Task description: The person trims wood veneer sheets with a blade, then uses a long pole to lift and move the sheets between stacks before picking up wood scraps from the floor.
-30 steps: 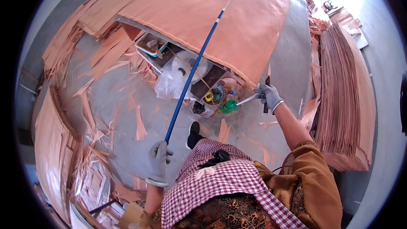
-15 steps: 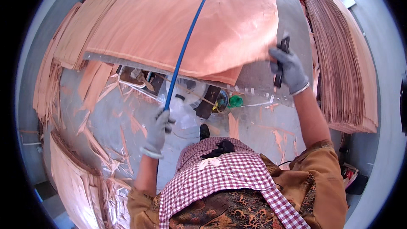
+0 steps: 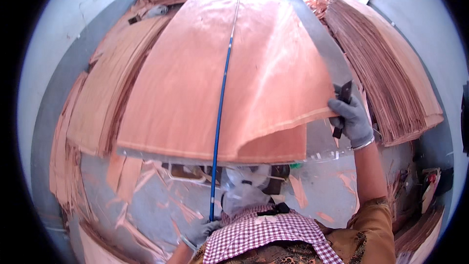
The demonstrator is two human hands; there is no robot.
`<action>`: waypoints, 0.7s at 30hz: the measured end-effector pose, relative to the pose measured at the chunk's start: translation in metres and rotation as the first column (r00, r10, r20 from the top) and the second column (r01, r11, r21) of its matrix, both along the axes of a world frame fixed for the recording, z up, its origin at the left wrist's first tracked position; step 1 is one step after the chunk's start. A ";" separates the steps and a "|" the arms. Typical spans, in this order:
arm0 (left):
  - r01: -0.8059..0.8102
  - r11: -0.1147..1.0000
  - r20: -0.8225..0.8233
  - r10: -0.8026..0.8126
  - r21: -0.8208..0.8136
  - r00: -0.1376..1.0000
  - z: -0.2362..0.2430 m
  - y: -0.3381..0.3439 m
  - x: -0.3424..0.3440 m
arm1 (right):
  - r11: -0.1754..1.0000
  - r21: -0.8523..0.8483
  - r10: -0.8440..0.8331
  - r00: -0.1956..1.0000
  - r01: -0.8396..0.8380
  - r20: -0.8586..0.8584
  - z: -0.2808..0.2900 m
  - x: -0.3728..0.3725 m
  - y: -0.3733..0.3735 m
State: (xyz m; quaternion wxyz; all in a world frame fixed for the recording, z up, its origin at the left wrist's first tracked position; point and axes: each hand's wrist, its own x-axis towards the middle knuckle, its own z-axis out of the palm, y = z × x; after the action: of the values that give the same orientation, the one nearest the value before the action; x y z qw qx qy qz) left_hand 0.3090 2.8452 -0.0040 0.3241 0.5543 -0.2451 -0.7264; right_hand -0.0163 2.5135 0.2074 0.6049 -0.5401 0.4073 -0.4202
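Observation:
My gloved left hand point(image 3: 202, 230) grips the lower end of a long blue rod point(image 3: 218, 122) with a pale, thin far end. The rod lies lengthwise over a large salmon-pink veneer sheet point(image 3: 185, 68) on a grey table point(image 3: 325, 54). My gloved right hand point(image 3: 349, 115), at the sheet's right corner, holds a dark, flat-bladed tool point(image 3: 345, 95) along with the lifted edge of the sheet, which curls up and shows another pink layer point(image 3: 281, 144) beneath.
Thick veneer stacks point(image 3: 378, 68) point(image 3: 115, 83) flank the table on both sides. Below its near edge are clear plastic bags point(image 3: 244, 195) and containers point(image 3: 188, 171). Torn veneer strips point(image 3: 298, 190) litter the floor. Pale walls point(image 3: 61, 24) stand at the sides.
My view has tilted up along the table. My right hand has moved right and taken the sheet's corner up. My left hand and the rod now sit lower in the picture.

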 end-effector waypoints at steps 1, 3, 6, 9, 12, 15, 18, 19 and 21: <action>-0.112 0.983 -0.048 0.120 0.147 0.992 0.001 -0.003 0.009 | 1.000 0.030 0.005 1.000 -0.005 0.004 0.001 0.014 0.002; -0.041 0.996 -0.071 0.047 0.080 0.996 -0.015 -0.027 0.047 | 0.998 0.059 -0.007 1.000 0.008 -0.006 -0.006 0.052 -0.002; 0.034 0.992 -0.045 -0.040 -0.120 0.998 0.003 -0.105 0.080 | 0.981 0.112 0.169 0.981 -0.158 -0.097 -0.006 0.114 -0.002; -0.097 0.991 -0.366 0.056 -0.093 0.929 0.011 -0.135 0.085 | 0.949 0.127 0.301 0.948 -0.288 -0.101 -0.022 0.183 -0.020; -0.057 0.995 -0.378 0.020 -0.085 0.926 -0.009 -0.112 0.073 | 0.902 0.079 0.432 0.888 -0.424 -0.158 -0.031 0.239 -0.034; -0.042 0.998 -0.337 0.054 0.044 0.940 -0.013 -0.081 0.067 | 0.834 0.053 0.548 0.816 -0.549 -0.183 -0.035 0.291 -0.036; 0.075 0.997 -0.132 -0.078 -0.028 0.988 -0.011 -0.081 0.066 | 0.800 0.027 0.589 0.777 -0.599 -0.220 -0.060 0.344 -0.032; 0.122 0.989 -0.054 -0.126 -0.080 0.991 -0.009 -0.087 0.065 | 0.778 0.055 0.609 0.728 -0.626 -0.317 -0.061 0.357 -0.029; 0.243 0.927 0.192 -0.193 -0.287 0.962 -0.008 -0.106 0.059 | 0.756 0.070 0.633 0.699 -0.651 -0.334 -0.076 0.374 -0.019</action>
State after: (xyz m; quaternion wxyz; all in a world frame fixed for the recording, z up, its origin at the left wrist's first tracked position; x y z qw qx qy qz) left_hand 0.3676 2.7392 -0.0118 0.3028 0.5228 -0.4404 -0.6641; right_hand 0.3577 2.4950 0.1310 0.6193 -0.7277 0.2792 -0.0949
